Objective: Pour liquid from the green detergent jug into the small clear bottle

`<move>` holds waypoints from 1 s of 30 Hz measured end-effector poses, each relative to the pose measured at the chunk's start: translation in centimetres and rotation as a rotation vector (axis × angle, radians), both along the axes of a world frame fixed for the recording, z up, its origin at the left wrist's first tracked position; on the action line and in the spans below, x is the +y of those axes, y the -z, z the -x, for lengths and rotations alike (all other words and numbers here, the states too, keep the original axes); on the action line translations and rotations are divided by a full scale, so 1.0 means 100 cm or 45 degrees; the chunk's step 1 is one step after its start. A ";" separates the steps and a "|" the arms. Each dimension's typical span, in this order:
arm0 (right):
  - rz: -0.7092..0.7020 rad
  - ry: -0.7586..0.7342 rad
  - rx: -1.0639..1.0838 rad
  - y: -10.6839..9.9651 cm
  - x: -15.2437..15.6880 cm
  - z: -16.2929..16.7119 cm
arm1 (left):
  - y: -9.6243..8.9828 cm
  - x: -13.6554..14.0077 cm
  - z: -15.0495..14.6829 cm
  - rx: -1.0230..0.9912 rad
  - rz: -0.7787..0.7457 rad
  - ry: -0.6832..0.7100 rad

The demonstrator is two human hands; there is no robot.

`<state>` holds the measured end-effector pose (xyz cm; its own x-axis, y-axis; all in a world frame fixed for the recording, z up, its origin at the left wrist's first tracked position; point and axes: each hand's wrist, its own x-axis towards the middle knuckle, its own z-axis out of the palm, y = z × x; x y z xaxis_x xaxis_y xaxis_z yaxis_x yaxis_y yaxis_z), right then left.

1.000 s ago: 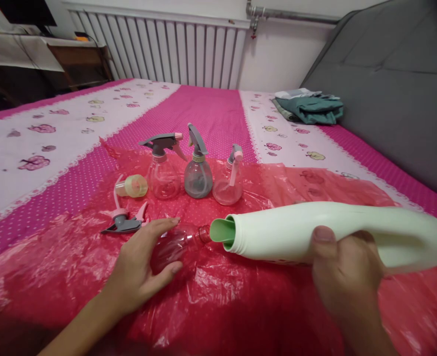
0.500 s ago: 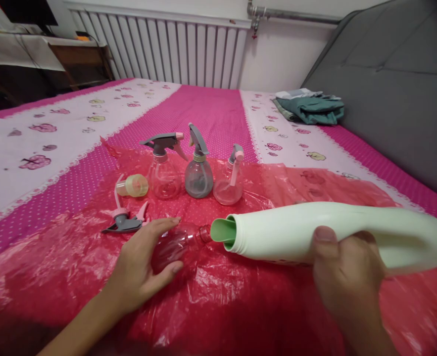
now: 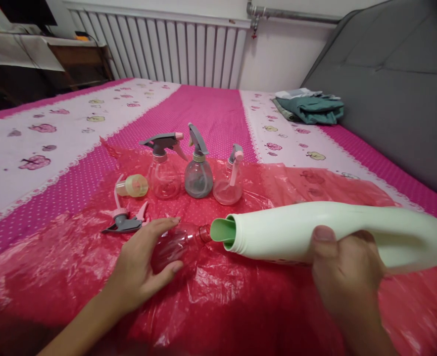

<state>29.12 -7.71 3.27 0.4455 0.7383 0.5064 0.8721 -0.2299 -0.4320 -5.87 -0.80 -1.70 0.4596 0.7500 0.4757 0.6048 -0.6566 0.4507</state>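
Observation:
My left hand (image 3: 138, 259) is curled around the base of a clear spray bottle body (image 3: 177, 242), which lies tipped on its side with its open neck to the right. In my right hand (image 3: 346, 269) is a pale green detergent jug (image 3: 277, 230), gripped by its handle and held nearly level. The jug's green spout (image 3: 222, 230) meets the bottle's mouth; whether liquid is flowing I cannot tell. A grey and pink trigger sprayer head (image 3: 125, 223) lies beyond my left hand, near a translucent yellowish cap (image 3: 136, 185).
Three spray bottles stand behind: a clear one (image 3: 165, 180), a greyish one (image 3: 199, 178) and a pink-triggered one (image 3: 228, 190). Red plastic sheeting (image 3: 218, 306) covers the near bed. Folded cloth (image 3: 309, 108) lies far right by the grey headboard (image 3: 389, 74). A radiator (image 3: 166, 47) lines the wall.

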 end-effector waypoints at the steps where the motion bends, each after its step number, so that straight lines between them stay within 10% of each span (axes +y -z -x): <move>1: 0.002 -0.003 -0.004 0.000 0.000 0.000 | 0.000 0.000 0.000 -0.001 0.000 -0.001; 30: -0.016 -0.008 0.027 -0.002 0.001 0.001 | -0.001 0.000 0.000 -0.016 -0.027 -0.016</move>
<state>29.03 -7.63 3.47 0.4519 0.7349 0.5058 0.8640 -0.2193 -0.4533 -5.83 -0.83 -1.58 0.4440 0.7456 0.4970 0.6078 -0.6581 0.4443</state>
